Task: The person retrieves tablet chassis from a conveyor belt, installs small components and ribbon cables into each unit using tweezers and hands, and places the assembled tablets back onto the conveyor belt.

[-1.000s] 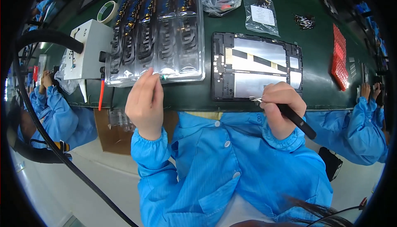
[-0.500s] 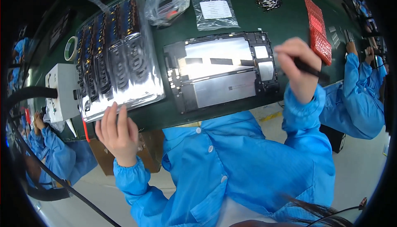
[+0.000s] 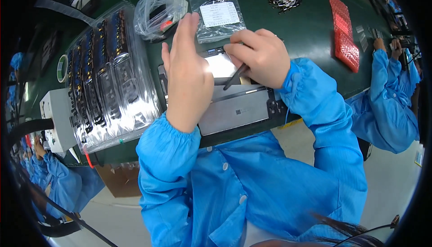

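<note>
In front of me on the green bench lies a flat black device frame (image 3: 238,116) with silver panels, like a tablet chassis. Above its left part my left hand (image 3: 189,73) is raised with fingers stretched out, hiding that end; nothing shows in it. My right hand (image 3: 261,55) is closed around a slim black stick-like tool (image 3: 235,77), whose end slants down and left over the panels. Its fingertips are at the frame's far edge, and whether they pinch a small part is hidden. Whether the left fingertips touch the frame I cannot tell.
To the left stand clear plastic trays (image 3: 150,105) of dark parts, a white box (image 3: 60,121) and a tape roll (image 3: 62,69). Behind lie a clear bag (image 3: 157,15), a labelled parts bag (image 3: 218,31) and small pins (image 3: 284,0). Red bubble wrap (image 3: 345,44) lies right. Co-workers sit both sides.
My left hand has left the tray's near edge and moved right, over the frame. My right hand has come left from beside the frame to its far edge, the black tool still held.
</note>
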Tool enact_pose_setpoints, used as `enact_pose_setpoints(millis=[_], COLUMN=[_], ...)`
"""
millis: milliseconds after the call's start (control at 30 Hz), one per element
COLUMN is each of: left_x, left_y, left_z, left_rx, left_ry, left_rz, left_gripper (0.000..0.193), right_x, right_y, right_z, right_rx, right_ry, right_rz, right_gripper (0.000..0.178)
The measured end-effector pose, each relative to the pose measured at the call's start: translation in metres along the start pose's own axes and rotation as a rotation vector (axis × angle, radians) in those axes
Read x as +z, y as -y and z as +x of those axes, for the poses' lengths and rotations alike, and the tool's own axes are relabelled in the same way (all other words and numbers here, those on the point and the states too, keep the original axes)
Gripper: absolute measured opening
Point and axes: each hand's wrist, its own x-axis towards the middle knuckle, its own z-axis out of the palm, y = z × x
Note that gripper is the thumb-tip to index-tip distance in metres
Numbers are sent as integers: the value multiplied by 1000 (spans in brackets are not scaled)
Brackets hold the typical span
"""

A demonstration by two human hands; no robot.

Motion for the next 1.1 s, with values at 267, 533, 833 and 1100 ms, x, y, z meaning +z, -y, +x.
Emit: enact_pose_setpoints(millis=[267, 533, 833, 1100], left_x=[4, 3, 3, 3], left_y=[0, 1, -1, -3], left_z=[-4, -7, -7, -7], left_rx=[-128, -88, -145, -153], left_ry=[188, 223, 207, 198], left_rz=[253, 293, 224, 189], left_gripper=[54, 54, 51, 52], right_x=[1, 3, -1, -1], right_y=[5, 2, 1, 18], right_z=[-1, 0, -1, -6], right_rx=[21, 125, 61, 151], right_ry=[77, 44, 101, 121], right_rz=[-36, 74, 21, -32], right_gripper=[26, 19, 28, 39])
